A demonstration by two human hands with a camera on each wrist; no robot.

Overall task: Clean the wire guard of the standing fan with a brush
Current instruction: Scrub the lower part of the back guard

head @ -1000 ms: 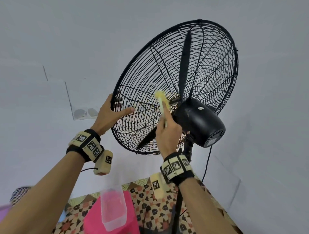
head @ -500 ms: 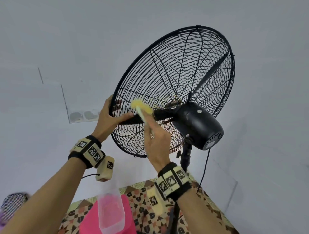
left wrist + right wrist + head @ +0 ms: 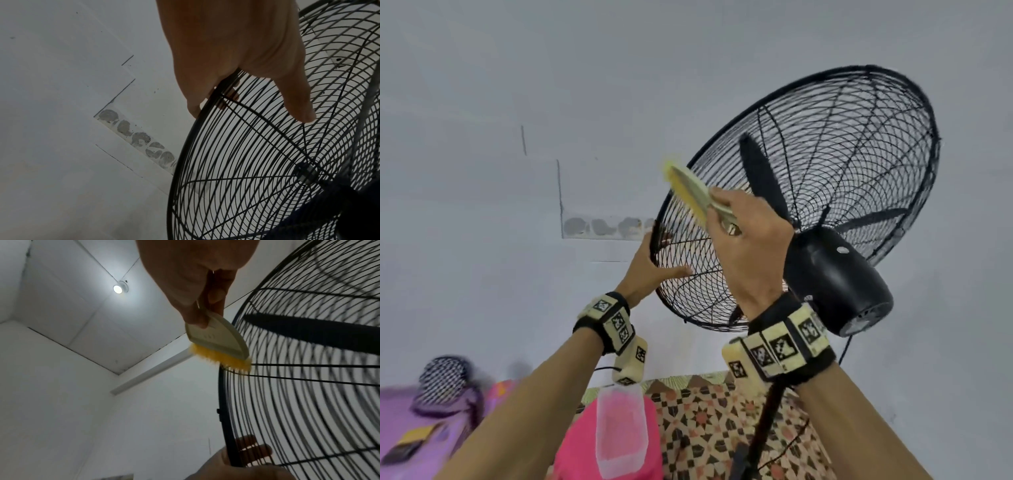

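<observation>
A black standing fan faces away from me, its wire guard (image 3: pixel 835 178) tilted up and its motor housing (image 3: pixel 835 281) at the lower right. My left hand (image 3: pixel 650 267) grips the guard's left rim (image 3: pixel 207 105), fingers curled round the front and thumb (image 3: pixel 296 104) lying on the back wires. My right hand (image 3: pixel 750 240) holds a cream brush (image 3: pixel 695 192) with yellow bristles (image 3: pixel 222 358). The bristles touch the guard (image 3: pixel 308 386) at its upper left rim. One fan blade (image 3: pixel 308 331) shows behind the wires.
A white wall stands close behind the fan. The pole (image 3: pixel 763 425) and cord run down at lower right over a patterned floor mat (image 3: pixel 722 428). Below my arms are a pink stool (image 3: pixel 582 442) and a clear plastic container (image 3: pixel 619 431). A ceiling lamp (image 3: pixel 117 288) glows overhead.
My right hand has swept the brush from near the hub out and up to the guard's upper left rim. The blades have turned. My left hand stays on the rim.
</observation>
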